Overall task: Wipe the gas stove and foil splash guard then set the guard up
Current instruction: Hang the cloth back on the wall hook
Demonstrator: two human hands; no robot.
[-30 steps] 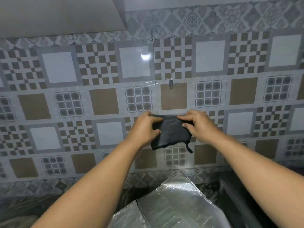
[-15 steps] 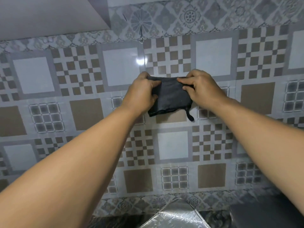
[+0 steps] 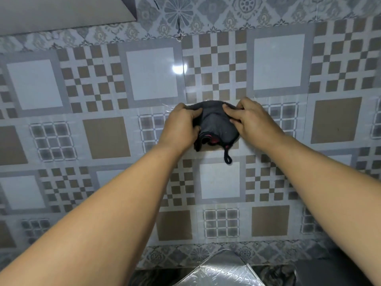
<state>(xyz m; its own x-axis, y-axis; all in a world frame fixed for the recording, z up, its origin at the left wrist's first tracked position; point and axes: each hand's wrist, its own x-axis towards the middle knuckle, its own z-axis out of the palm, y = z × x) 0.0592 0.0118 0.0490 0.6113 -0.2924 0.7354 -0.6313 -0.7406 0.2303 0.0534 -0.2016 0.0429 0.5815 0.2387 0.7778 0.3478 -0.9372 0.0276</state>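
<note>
A dark grey cloth [image 3: 216, 125] with a small hanging loop and a bit of red inside is held up against the patterned tile wall [image 3: 152, 79]. My left hand [image 3: 181, 124] grips its left edge and my right hand [image 3: 251, 120] grips its right edge, both at arm's length and pressed near the wall. The cloth bunches into a rounded shape between them. Only the top corner of the shiny foil splash guard [image 3: 222, 269] shows at the bottom edge. The gas stove is out of sight.
A grey cabinet or hood underside [image 3: 61, 11] juts out at the upper left. A dark surface [image 3: 338, 273] lies at the bottom right beside the foil. A clear film sheet with a lifted edge [image 3: 169, 106] covers the lower wall tiles.
The view has tilted upward and both hands have lifted the cloth higher on the wall. The cloth has gone from stretched flat to bunched, and the hook seen earlier is now hidden behind it.
</note>
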